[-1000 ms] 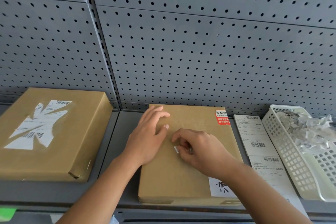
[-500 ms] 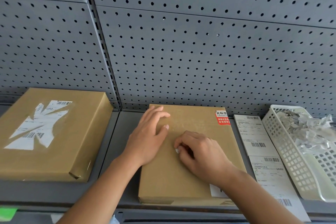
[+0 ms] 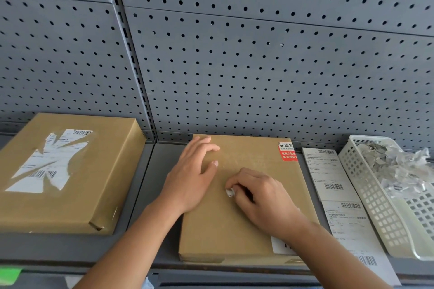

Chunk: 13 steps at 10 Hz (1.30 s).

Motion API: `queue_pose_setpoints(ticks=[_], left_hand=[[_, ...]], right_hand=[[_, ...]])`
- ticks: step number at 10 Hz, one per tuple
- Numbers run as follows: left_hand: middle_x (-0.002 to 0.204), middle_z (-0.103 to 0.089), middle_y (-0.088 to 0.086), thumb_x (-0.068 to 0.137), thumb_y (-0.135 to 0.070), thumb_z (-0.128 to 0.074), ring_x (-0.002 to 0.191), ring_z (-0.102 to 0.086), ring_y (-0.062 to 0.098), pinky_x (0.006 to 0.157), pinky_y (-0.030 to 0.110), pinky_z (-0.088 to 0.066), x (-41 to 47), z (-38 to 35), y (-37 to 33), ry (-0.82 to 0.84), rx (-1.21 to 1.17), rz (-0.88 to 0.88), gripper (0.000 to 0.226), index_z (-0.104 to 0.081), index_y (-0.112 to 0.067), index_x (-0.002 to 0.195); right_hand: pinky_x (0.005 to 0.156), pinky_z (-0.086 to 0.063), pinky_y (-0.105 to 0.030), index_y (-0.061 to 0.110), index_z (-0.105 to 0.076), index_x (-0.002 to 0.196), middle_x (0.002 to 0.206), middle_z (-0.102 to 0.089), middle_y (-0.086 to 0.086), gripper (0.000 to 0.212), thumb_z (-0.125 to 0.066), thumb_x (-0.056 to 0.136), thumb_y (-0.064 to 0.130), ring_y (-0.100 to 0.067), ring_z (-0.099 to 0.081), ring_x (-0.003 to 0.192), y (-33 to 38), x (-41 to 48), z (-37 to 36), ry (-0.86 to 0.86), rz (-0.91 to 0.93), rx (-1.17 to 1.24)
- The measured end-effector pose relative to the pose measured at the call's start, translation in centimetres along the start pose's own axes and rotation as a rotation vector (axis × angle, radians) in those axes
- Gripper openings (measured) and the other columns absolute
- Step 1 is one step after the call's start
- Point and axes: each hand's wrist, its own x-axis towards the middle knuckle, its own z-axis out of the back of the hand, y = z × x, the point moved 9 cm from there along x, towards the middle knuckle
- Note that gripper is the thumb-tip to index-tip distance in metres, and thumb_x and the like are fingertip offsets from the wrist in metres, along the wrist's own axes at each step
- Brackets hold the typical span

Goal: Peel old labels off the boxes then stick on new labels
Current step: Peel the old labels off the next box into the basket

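Note:
A flat brown cardboard box lies on the grey shelf in front of me. My left hand rests flat on its left part, fingers straight. My right hand sits on the box's middle with fingers curled, pinching a small white scrap of label. A red and white sticker is at the box's far right corner, and a white label piece shows near its front right corner, partly under my right forearm. A second brown box on the left bears a torn white label.
A strip of new white barcode labels lies right of the middle box. A white plastic basket with several crumpled label scraps stands at the far right. Grey pegboard rises behind the shelf. A green patch shows bottom left.
My right hand has shifted slightly on the box top while still pinching the white scrap. My left hand has stayed in place.

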Motion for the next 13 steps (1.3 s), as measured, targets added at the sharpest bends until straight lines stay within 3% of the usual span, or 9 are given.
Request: queue_pose_setpoints(ticks=[9,12,13], left_hand=[[0.155,-0.018,-0.039,0.103,-0.041,-0.045,0.144,0.004,-0.02,0.113,0.055,-0.032,0.0,-0.1,0.1,0.009,0.013,0.002,0.028,-0.045,-0.05,0.13],[0.155,-0.018,-0.039,0.102,-0.042,-0.045,0.144,0.003,-0.02,0.114,0.055,-0.032,0.0,-0.1,0.1,0.008,0.006,0.002,0.029,-0.045,-0.05,0.13],[0.155,-0.018,-0.039,0.103,-0.042,-0.044,0.144,0.003,-0.019,0.114,0.054,-0.031,0.0,0.0,0.1,0.01,0.005,0.004,0.028,-0.045,-0.051,0.13]], right_hand=[[0.066,-0.051,-0.033,0.026,-0.063,0.083,0.086,-0.061,0.017,0.018,-0.045,0.085,0.023,-0.005,-0.056,0.075,0.2,-0.2,0.4,-0.023,0.014,0.049],[0.064,-0.051,-0.038,0.025,-0.064,0.083,0.088,-0.057,0.016,0.017,-0.047,0.084,0.021,-0.01,-0.056,0.07,0.2,-0.4,0.9,-0.036,0.022,0.111],[0.067,-0.052,-0.033,0.026,-0.066,0.091,0.093,-0.057,0.017,0.014,-0.053,0.087,0.027,-0.01,-0.059,0.075,0.6,-0.5,0.7,-0.009,0.04,0.077]])
